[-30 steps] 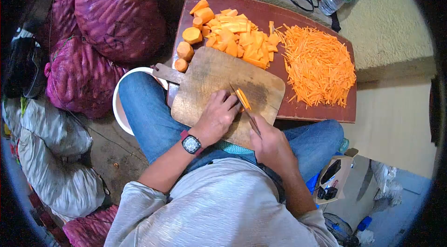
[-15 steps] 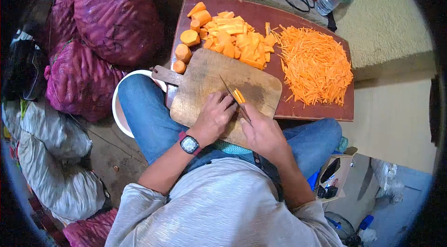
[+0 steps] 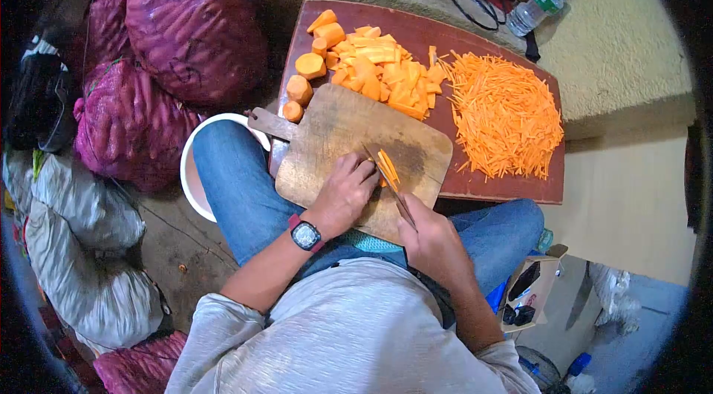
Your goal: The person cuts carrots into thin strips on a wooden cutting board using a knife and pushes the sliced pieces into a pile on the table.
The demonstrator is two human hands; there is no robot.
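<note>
No readable text, bottle label (image 3: 547, 0) blurred, watch face (image 3: 305, 235) too small

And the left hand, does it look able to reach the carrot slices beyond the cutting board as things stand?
Probably yes: the left hand is over the cutting board, with only bare board between it and the carrot slices, though the knife is close by.

The knife (image 3: 391, 187) has a slim, dark blade slanting over the wooden board (image 3: 319, 134), its tip pointing away and leftward. Just right of the blade lie thin orange carrot strips (image 3: 389, 168). The board, scuffed and darkly stained, has a short handle pointing left; its far part overlaps the red worktop (image 3: 520, 190).
</note>
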